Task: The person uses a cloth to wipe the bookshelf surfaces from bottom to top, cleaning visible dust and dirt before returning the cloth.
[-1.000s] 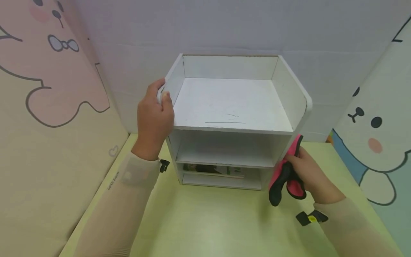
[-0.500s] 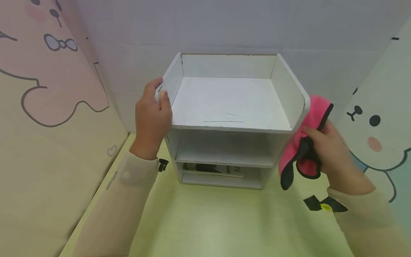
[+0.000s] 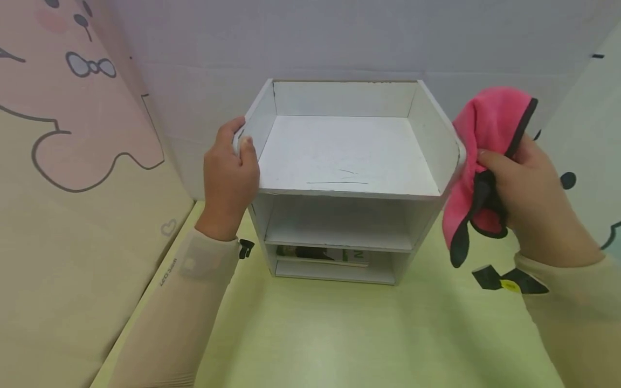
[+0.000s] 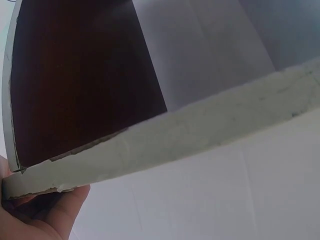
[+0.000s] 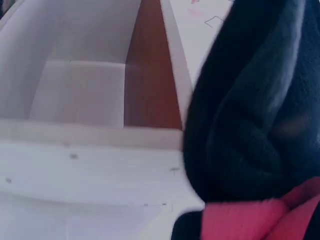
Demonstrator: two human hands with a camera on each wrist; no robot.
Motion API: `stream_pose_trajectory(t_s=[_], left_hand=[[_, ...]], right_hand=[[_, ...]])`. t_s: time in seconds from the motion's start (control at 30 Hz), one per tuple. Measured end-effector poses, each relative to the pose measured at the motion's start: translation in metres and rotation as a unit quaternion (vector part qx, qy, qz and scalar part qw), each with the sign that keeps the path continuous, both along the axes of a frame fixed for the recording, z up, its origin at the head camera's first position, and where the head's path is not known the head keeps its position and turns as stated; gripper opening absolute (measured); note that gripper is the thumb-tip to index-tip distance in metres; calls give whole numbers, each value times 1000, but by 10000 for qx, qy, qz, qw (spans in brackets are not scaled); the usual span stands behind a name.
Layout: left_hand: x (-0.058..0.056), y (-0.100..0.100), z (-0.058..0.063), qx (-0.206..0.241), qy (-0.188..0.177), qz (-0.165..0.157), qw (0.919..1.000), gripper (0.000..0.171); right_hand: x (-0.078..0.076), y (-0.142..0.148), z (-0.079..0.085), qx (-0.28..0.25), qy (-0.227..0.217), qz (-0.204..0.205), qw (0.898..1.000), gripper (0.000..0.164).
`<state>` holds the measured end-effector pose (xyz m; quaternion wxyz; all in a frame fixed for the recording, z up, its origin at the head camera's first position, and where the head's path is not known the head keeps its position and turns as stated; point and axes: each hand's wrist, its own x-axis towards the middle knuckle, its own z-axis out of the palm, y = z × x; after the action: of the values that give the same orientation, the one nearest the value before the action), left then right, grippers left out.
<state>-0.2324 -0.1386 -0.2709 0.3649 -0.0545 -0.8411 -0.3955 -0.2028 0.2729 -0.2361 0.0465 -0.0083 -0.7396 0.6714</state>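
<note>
A white shelf unit (image 3: 339, 195) with an open top tray and two lower compartments stands on the pale green table. My left hand (image 3: 229, 175) grips the upper front edge of its left side panel, thumb on the inner face; the left wrist view shows the fingers (image 4: 67, 212) under the panel edge (image 4: 165, 137). In my right hand (image 3: 531, 188) is a bunched pink cloth (image 3: 495, 121) with black trim, pinched between thumb and fingers. It hangs at the outside of the right side panel (image 3: 439, 140), overlapping its edge. The right wrist view shows the cloth's dark side (image 5: 245, 125) close up.
A book or magazine (image 3: 322, 254) lies in the lowest compartment. The green table (image 3: 310, 328) extends in front of the unit. Cartoon-printed panels (image 3: 87, 134) flank both sides, and a pale wall (image 3: 339, 37) rises behind.
My right hand has risen with the cloth along the right side panel, from near its lower part up to the top tray's level. My left hand keeps its grip on the left panel.
</note>
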Motion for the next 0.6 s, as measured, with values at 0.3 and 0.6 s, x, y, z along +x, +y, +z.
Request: stream_pose_trajectory(t_s=[0.3,0.6], left_hand=[[2,1,0,-128,38,141,9998,45],[8,-2,1,-239,73,262,9993,45]], right_hand=[[-33,5,32,1921,402,-361,9799,31],[-108,-2,82,3975,349,-457,9158,54]])
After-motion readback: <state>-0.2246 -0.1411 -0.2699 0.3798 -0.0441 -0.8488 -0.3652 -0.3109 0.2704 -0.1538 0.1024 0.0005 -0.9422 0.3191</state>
